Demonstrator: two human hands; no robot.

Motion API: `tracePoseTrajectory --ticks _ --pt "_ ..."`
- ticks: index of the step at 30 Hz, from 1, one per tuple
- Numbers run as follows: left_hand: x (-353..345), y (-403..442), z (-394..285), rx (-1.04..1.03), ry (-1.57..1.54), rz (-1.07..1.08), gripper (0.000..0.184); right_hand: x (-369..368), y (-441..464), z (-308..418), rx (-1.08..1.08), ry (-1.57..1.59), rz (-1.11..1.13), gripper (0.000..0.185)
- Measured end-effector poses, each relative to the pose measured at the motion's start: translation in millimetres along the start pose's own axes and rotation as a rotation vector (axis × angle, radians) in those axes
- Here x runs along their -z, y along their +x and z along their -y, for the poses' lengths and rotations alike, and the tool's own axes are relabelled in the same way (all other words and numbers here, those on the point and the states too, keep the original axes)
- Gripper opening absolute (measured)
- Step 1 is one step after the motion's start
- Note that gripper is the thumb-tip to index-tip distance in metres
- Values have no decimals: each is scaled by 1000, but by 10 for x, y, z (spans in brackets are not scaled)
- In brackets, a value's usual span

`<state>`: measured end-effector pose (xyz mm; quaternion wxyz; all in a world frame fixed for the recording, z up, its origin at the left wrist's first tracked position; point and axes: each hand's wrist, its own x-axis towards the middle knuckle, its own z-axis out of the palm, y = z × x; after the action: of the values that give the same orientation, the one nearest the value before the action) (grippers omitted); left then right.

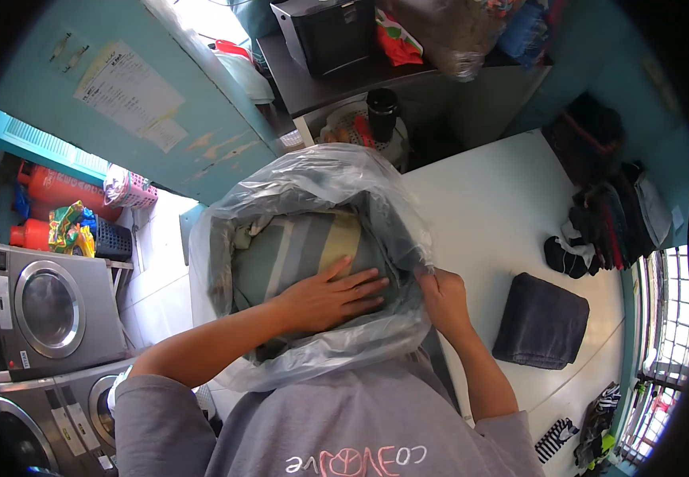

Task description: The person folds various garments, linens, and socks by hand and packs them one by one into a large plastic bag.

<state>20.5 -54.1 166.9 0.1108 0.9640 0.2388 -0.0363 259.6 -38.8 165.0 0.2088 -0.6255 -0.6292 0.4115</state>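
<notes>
A large clear plastic bag (pixel 296 171) stands wide open in front of my chest. Inside it lies folded striped bedding (pixel 293 246) in grey-green, white and yellow. My left hand (pixel 332 298) rests flat on top of the bedding, fingers spread. At the bag's right side, my right hand (pixel 443 300) pinches the plastic rim. To the right of that hand, a folded dark grey towel (pixel 541 320) lies on the white table (pixel 479 187). The bag hides the lower part of the bedding.
Washing machines (pixel 46 306) stand at the left, with red gas cylinders (pixel 62 187) behind. Folded dark clothes (pixel 611 222) and striped socks (pixel 557 439) lie along the table's right side. A dark shelf (pixel 304 95) with a black box (pixel 328 36) is ahead.
</notes>
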Motion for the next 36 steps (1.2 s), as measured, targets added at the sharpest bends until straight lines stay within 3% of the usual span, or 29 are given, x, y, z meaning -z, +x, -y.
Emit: tracePoseTrajectory --ticks 3,5,7,9,11,13,14,15,17,20,21,22,24,25,27,29,32,33,36 --pt "-79 38 16 -39 201 111 53 221 -129 372 86 252 163 29" --pt "-323 41 62 -34 157 70 56 309 -153 567 113 277 164 27" --pt "-502 38 87 -24 -149 -44 57 327 -134 581 149 299 178 25" --pt "-474 81 96 -24 -163 -80 54 384 -95 451 334 114 48 25" --pt "-338 125 105 10 -157 -124 51 431 -82 373 385 22 -33 26" --pt "-41 204 46 -65 120 71 42 560 -71 283 228 -161 35 30" --pt "46 174 17 -42 61 -83 34 663 -75 250 218 -263 106 31" --pt "201 86 -35 79 5 -158 34 746 -83 292 203 -365 172 31" --pt "532 -296 -151 417 3 -570 38 888 -161 679 98 -667 230 40" --pt "659 -1008 -357 1070 117 -592 61 850 -119 1098 500 -562 -192 38" --pt "611 -1216 -456 1298 156 -539 71 784 -50 1226 720 -545 -181 32" --pt "589 -1310 -556 1307 147 -540 71 748 47 1312 942 -517 -167 28" --pt "564 -1508 -713 1686 -343 -249 82 475 201 1629 1326 -444 249 28" --pt "530 -1518 -746 1693 -352 -251 82 269 287 1719 1476 -454 362 29" --pt "412 -1508 -808 1675 -581 -60 86 -205 399 1776 1712 -551 616 32" --pt "45 -1455 -838 1695 -538 -133 76 -644 444 1648 1884 -586 807 30" --pt "-176 -1459 -860 1581 -717 -617 49 -1089 408 1443 1983 -429 969 27" --pt "-175 -1435 -885 1576 -718 -619 49 -1172 388 1390 1979 -325 1070 26" --pt "-94 -1319 -888 1474 -829 -879 43 -1314 431 1245 1991 -285 1081 28"
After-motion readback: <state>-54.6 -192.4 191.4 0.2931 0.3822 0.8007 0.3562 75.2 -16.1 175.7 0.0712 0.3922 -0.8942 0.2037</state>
